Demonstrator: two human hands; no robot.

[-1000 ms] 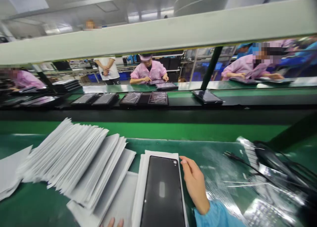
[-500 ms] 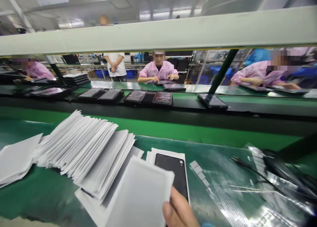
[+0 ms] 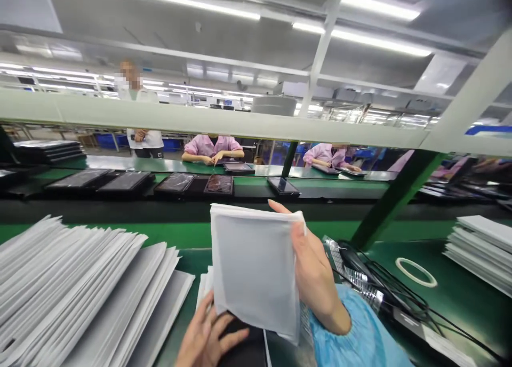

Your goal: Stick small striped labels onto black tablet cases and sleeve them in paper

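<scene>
My right hand [image 3: 316,265], in a blue sleeve, pinches a white pouch [image 3: 256,271] by its right edge, thumb in front and fingers behind. The pouch is held up, facing me, in the middle of the view. Below its lower left corner is my left hand [image 3: 212,329], fingers spread. Those fingers lie at the edge of a black tablet [image 3: 244,351], partly hidden behind the pouch; whether they press on it I cannot tell. More white pouches [image 3: 88,287] lean in a long overlapping row to the left.
Cables [image 3: 404,297] and clear plastic strips lie right of my arm, near a white ring [image 3: 416,272]. A stack of white pouches [image 3: 480,255] stands far right. Beyond, tablets [image 3: 124,183] rest on a dark belt. Co-workers in pink [image 3: 214,148] sit across; a green post [image 3: 400,196] rises at right.
My right hand has lifted the white pouch up and turned it upright. My left hand has come into view beside the black tablet. The camera has tilted up and swung right.
</scene>
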